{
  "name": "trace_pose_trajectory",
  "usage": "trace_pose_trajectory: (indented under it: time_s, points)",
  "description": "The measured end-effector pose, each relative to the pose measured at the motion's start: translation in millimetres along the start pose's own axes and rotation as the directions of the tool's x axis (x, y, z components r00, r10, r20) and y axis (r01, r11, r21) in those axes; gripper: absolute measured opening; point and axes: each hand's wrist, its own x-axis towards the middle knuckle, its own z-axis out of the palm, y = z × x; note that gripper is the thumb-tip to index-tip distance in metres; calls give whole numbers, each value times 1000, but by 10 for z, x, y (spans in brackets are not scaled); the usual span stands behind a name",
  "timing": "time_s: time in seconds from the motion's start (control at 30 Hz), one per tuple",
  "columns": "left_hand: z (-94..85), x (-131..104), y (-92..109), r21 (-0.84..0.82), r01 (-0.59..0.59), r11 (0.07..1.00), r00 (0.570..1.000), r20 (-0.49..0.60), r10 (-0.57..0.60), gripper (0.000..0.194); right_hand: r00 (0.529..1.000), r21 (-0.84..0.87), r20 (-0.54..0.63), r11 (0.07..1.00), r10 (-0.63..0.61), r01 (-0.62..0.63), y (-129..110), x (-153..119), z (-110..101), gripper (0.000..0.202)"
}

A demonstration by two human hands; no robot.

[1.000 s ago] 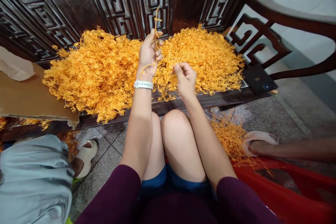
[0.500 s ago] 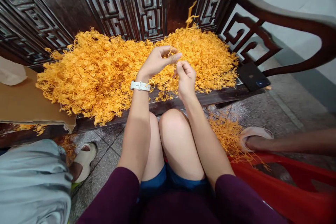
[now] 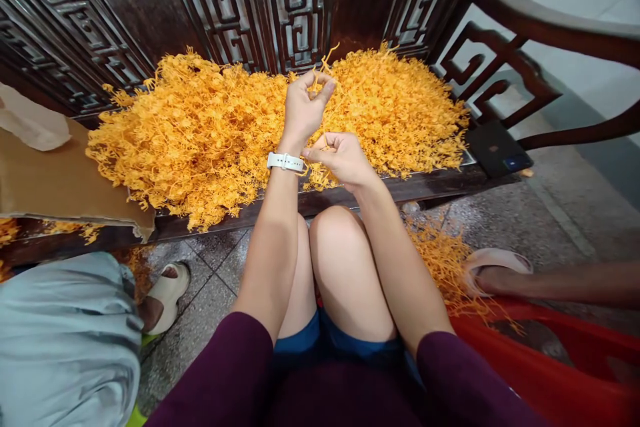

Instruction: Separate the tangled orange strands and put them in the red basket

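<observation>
My left hand [image 3: 305,107], with a pale watch [image 3: 286,161] on its wrist, is raised over the middle of the bench. Thumb and fingers pinch a thin, branched orange plastic-looking piece [image 3: 327,60] whose end sticks up past the fingertips. Lower and closer to me, my right hand [image 3: 346,159] is closed in a pinch near the left wrist. A bit of orange shows at its fingertips, too small to make out. Behind both hands spreads a big heap of similar orange branched pieces [image 3: 210,127], reaching to the right along the bench.
A dark carved bench [image 3: 425,183] holds the heap, with a dark phone [image 3: 500,149] at its right end. Cardboard [image 3: 65,180] lies at left. More orange strands [image 3: 437,253] are on the floor by a red plastic stool [image 3: 530,353]. Other people's feet [image 3: 167,297] flank me.
My hands have drawn apart: the left has risen slightly, the right has dropped and turned inward toward the left wrist. The view has shifted a little, moving the scene rightward.
</observation>
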Motion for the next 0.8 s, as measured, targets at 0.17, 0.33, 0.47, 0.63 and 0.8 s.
trace_pose_trajectory:
  time_s: [0.17,0.33,0.47,0.63,0.8]
  points:
    - [24,-44,13,48,-49,998,999,13,48,31,987,-2,152,998,57,-58,-6,36,-84,44]
    - [6,-63,67,141,-139,980,990,57,133,37,987,-122,143,991,72,-55,35,86,-105,34]
    - [-2,-71,114,232,-223,947,974,20,224,33,997,-303,-73,953,-2,-20,131,132,-118,36]
    - [-55,-122,191,257,-187,948,980,-23,199,26,971,-533,-171,845,-169,53,240,185,-207,38]
    - [-58,-211,239,313,-172,934,981,-28,191,20,964,-558,-222,830,-149,0,327,276,-239,24]
